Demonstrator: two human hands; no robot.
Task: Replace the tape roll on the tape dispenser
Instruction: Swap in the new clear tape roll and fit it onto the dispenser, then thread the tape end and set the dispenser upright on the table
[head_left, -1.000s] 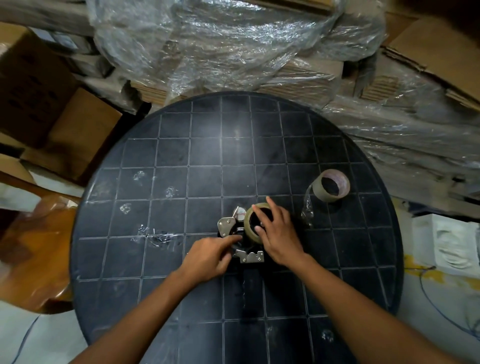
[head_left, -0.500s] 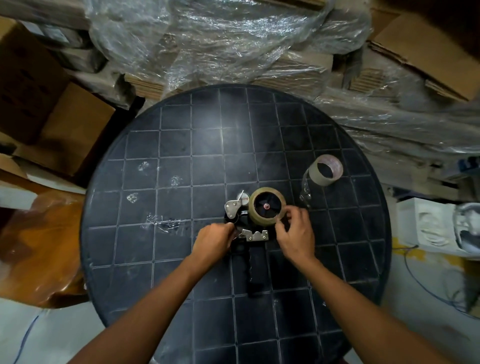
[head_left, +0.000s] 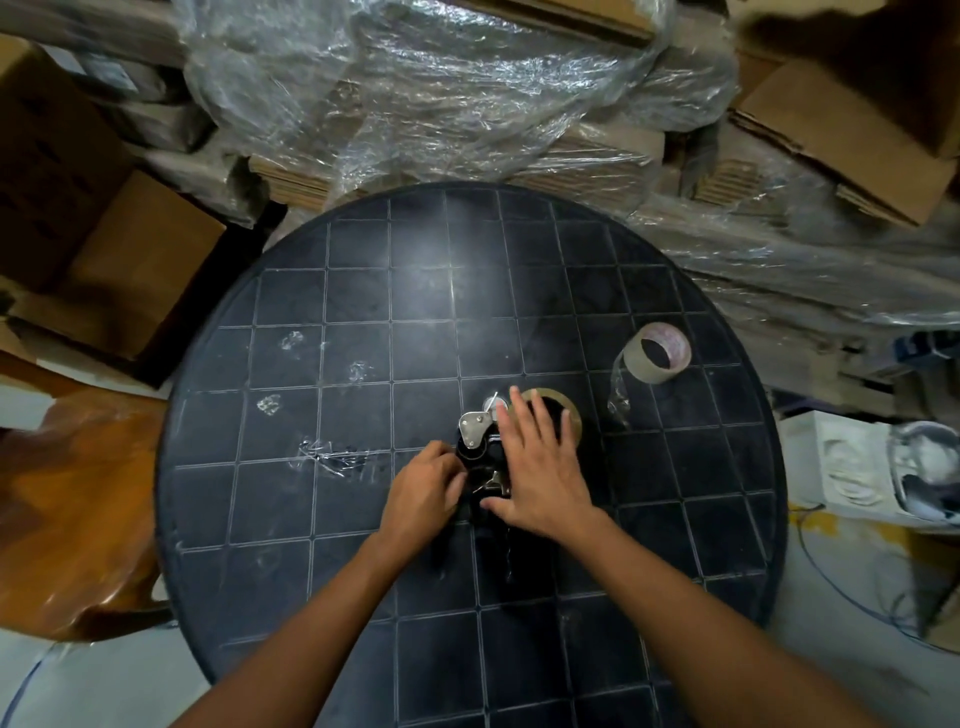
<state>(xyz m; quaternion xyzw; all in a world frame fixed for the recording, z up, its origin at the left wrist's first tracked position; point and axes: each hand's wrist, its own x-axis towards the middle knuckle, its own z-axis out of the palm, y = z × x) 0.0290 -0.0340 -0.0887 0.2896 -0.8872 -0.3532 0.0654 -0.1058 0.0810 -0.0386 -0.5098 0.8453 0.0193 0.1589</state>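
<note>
Tape dispenser (head_left: 480, 467) lying on its side near the middle of a round, dark, grid-scored table (head_left: 363, 291), with its handle running toward the viewer and its metal plate end pointing away. A brown tape roll (head_left: 569, 410) sits on the dispenser's hub, directly ahead of the right hand (head_left: 540, 467), whose fingers are spread flat and pressed over the roll and the dispenser body; nothing is enclosed in this hand. The left hand (head_left: 423, 493) is curled against the dispenser's left flank, apparently bracing it, though whether the fingers actually close on a part cannot be told from this view. The right hand is the nearer of the two to the roll, and the roll's axis stands roughly upright from the table, so any further seating would be a push straight down. A second, paler tape roll (head_left: 657, 353) rests on edge well apart, toward the table's far right, with a crumpled clear tape strip (head_left: 618, 400) trailing beside it. Bits of clear tape cling to the table at left. Around the table stand cardboard boxes (head_left: 119, 260) and stacked cardboard under plastic wrap (head_left: 441, 88).
</note>
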